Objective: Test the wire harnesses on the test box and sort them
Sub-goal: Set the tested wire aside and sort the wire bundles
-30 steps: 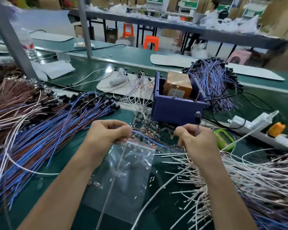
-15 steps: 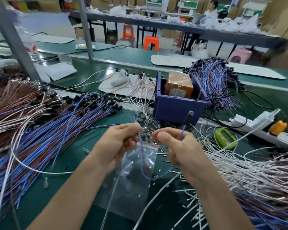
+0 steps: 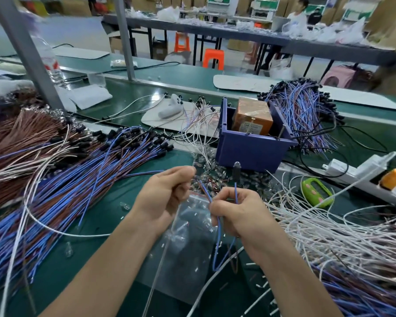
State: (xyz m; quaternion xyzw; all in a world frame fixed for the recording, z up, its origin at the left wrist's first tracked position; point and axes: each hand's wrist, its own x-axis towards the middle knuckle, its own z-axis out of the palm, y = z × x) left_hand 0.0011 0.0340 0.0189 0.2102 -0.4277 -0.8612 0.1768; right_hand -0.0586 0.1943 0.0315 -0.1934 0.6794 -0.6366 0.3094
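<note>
**Both hands on one blue wire in front of the blue box**

Head view: the right hand [image 3: 238, 213] is curled round a thin blue wire [image 3: 218, 229]. The wire's upper end rises out of the fist to a black plug [image 3: 236, 172], which stands upright just above the knuckles. Below the fist the rest of the wire hangs in a loop. The left hand [image 3: 162, 195], close beside the right but not touching it, has its fingers curled. It seems to pinch the wire's other end, though the fingertips hide the contact itself.

Directly under both hands a clear plastic bag [image 3: 188, 245] lies flat on the green table [image 3: 124, 104]. Just beyond the grip stands the blue box [image 3: 249, 152] with a brown carton [image 3: 252, 120] inside. Left of the grip spreads a big heap of blue and brown wires [image 3: 78, 191]. To its right lies a heap of white wires [image 3: 329, 236]. Past that heap are a green gadget [image 3: 317, 192] and a white power strip [image 3: 361, 175]. Behind the box rests another bundle of blue wires [image 3: 300, 110].
</note>
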